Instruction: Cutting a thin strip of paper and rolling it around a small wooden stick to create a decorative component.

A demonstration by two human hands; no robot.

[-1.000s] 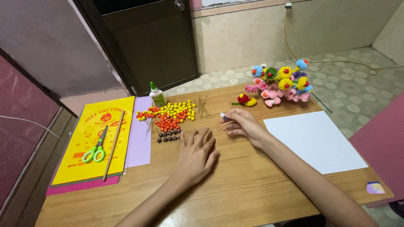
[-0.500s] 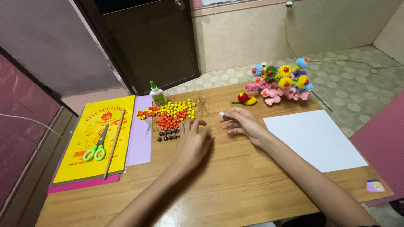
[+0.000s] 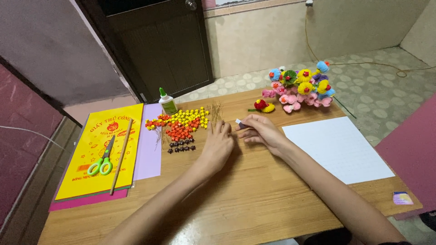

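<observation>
**Both hands at the star pile and wire bundle, far centre of table**

Your left hand (image 3: pixel 218 144) lies palm-down on the wooden table (image 3: pixel 254 204), fingers loosely spread and pointing away from you. The fingertips reach the near end of a thin bundle of fine wires (image 3: pixel 216 112) and sit just right of the heap of small folded paper stars (image 3: pixel 181 124), which runs yellow, orange and red, with a few dark ones on its near side. Whether the fingertips pinch a wire, you cannot tell from this view.

Your right hand (image 3: pixel 261 131) rests just right of the left, fingers curled, thumb and forefinger pinching a small white-tipped piece (image 3: pixel 239 122).

Surroundings:
- White glue bottle with green cap (image 3: pixel 167 101), upright, far of the stars.
- Yellow paper pack (image 3: pixel 97 154) at left on lilac and pink sheets, with green-handled scissors (image 3: pixel 102 161) and a wooden stick (image 3: pixel 121 154) lying on it.
- Cluster of bright pompom flowers (image 3: pixel 302 86) at far right; a red and yellow one (image 3: pixel 262 106) lies apart, near your right hand.
- White sheet (image 3: pixel 338 147) at right.
</observation>
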